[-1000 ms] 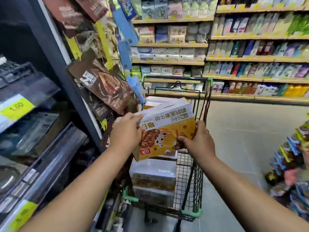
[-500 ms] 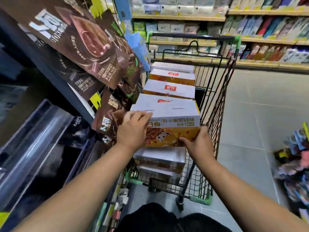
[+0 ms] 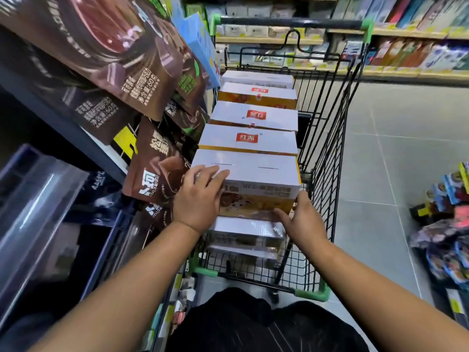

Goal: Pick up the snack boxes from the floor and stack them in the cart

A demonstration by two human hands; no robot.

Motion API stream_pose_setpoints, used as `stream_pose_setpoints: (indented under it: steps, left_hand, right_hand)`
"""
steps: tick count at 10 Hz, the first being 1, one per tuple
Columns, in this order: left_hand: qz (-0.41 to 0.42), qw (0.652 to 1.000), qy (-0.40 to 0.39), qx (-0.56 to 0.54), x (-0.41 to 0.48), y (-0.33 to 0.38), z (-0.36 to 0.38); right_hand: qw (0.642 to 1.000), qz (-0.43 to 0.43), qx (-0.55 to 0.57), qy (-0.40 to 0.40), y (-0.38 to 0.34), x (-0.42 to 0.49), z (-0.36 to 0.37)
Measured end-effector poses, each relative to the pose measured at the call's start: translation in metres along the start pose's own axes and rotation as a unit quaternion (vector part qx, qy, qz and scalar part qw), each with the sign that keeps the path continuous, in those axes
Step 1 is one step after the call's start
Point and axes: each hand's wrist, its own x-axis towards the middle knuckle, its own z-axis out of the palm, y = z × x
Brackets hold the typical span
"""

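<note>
White-topped orange snack box (image 3: 253, 174) flat atop my near stack in the wire cart (image 3: 291, 22), similar boxes (image 3: 247, 141) behind.
</note>
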Motion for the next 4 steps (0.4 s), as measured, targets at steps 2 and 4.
stream_pose_setpoints:
  steps: [2,4]
  left_hand:
    - [-0.032,0.992,-0.094,-0.072,0.033,0.018,-0.024]
    - [-0.054,0.987,-0.1,-0.115,0.067,0.033,-0.056]
  right_hand:
    - [0.999,-0.039,-0.005,0.026,-0.025,0.005,-0.031]
    - [0.997,-0.075,0.007,0.024,-0.062,0.017,-0.069]
